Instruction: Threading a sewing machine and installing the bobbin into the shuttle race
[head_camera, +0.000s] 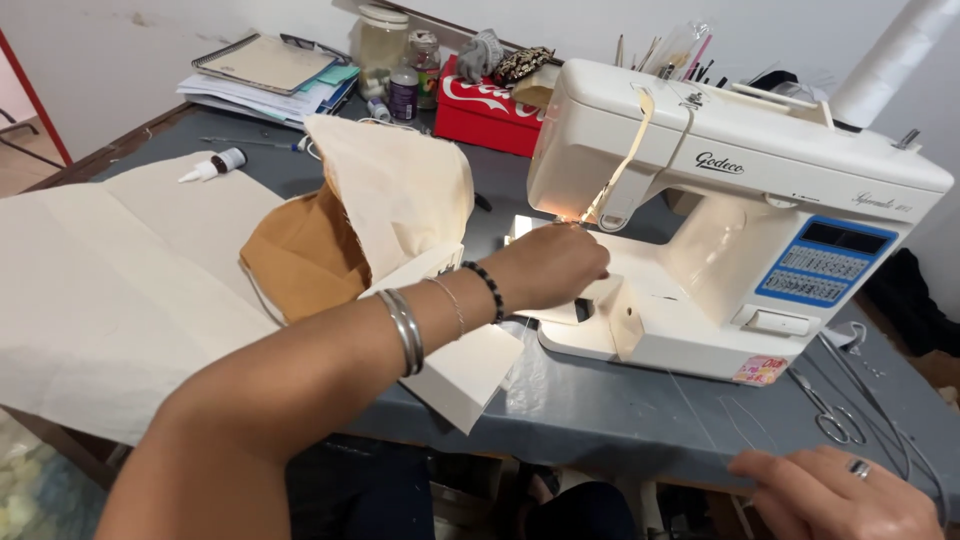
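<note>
A cream-white sewing machine (720, 190) stands upright on a grey table, filling the view from about twelve to three o'clock, with a blue button panel on its right column and its needle end facing left. The left hand (555, 265) reaches to the needle area near the centre, fingers curled at the presser foot, where cream fabric (400, 190) lies bunched toward ten o'clock over a tan piece (300, 260). The right hand (835, 495), wearing a ring, rests flat on the table edge at five o'clock.

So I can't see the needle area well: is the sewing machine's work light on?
On. A bright glow shows under the sewing machine head, just above the left hand.
</note>
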